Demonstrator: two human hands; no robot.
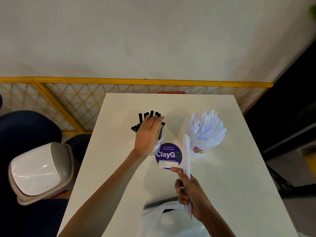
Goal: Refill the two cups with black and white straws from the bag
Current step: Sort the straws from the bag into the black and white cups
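The black straws (150, 115) stood in their clear cup (160, 142) left of centre on the white table (230, 177). My left hand (148, 132) lay flat over their tops, fingers straight and pressed together, arm stretched forward. The other cup (203, 149), to the right, was packed with white straws (207, 124). Nearer me, my right hand (191, 194) had its fingers curled around a few loose straws (186, 151), also white, pointing away from me, tips just beside that cup. The bag (171, 219) lay below my right wrist at the near edge. A purple sticker (168, 153) sat between the cups, and a bin (39, 170) stood left of the table.
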